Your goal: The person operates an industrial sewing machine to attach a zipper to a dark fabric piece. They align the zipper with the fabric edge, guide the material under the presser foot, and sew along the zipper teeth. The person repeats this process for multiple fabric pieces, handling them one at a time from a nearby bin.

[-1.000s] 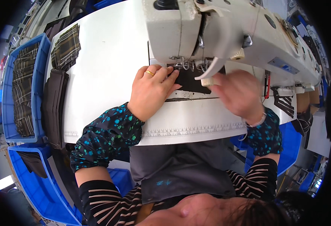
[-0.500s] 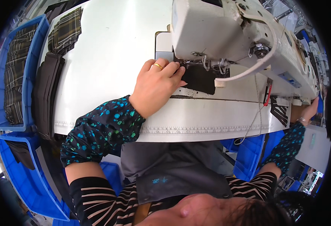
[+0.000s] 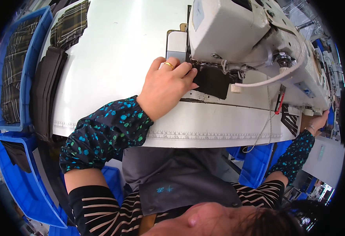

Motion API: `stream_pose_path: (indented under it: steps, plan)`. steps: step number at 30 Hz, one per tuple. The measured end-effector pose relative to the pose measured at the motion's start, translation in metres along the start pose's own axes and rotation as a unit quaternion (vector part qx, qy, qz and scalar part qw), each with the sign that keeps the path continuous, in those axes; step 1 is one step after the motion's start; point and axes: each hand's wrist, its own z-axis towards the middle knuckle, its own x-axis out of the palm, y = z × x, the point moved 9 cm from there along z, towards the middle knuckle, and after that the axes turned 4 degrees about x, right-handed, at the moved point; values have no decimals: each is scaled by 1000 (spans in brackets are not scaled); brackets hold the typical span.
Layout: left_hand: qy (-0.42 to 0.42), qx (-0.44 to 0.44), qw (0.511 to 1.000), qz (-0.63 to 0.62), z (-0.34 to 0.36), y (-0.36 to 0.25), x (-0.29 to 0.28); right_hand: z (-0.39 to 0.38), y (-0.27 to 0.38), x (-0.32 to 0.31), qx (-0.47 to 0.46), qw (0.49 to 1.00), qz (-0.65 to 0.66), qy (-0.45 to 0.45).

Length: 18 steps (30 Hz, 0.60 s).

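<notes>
My left hand (image 3: 166, 84), with a ring on one finger, rests on the white sewing table. Its bent fingers pinch the left edge of a dark flat piece (image 3: 211, 82), which looks like fabric or leather, just under the head of a sewing machine (image 3: 227, 37). The needle area is partly hidden by the machine head and my fingertips. A narrow dark strip (image 3: 188, 29) runs behind the fingers, along the left side of the head. Out at the machine's far right end is my right hand (image 3: 318, 122); its fingers are mostly hidden there.
Plaid fabric pieces (image 3: 70, 25) and a stack of dark pieces (image 3: 48, 92) lie at the table's left. Blue bins (image 3: 26, 86) stand beside it. Red-handled snips (image 3: 280, 100) and a hanging cord (image 3: 270, 122) are right of the needle. A printed ruler (image 3: 204, 135) follows the front edge.
The view has shifted slightly. A dark strip now shows along the left of the machine head, where none showed before. My left hand stays at the dark piece, my right at the machine's end.
</notes>
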Motion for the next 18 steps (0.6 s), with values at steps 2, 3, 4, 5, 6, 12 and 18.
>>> stream_pose_path:
  steps: [2, 3, 4, 5, 6, 12, 18]
  plan:
    - [3, -1, 1000, 1, 1, 1, 0, -16, -15, -8, -27, 995, -99, -4]
    - [4, -2, 1000, 4, 0, 1, 0, -19, -17, -8, -40, 988, -148, -7]
    - [6, -3, 1000, 7, 0, 2, 1, -14, -10, -6, -63, 979, -192, -9]
    - [6, -2, 1000, 9, 0, 2, 1, -2, 7, -4, -88, 968, -236, -12]
    - [7, -4, 1000, 7, 0, 2, 1, 13, 29, -1, -112, 953, -280, -16]
    - [17, -4, 1000, 14, 0, 3, 0, 37, 53, 23, -99, 909, -405, 15]
    - [2, 4, 1000, 14, 1, 1, -2, -22, -15, 3, -42, 983, -178, 23]
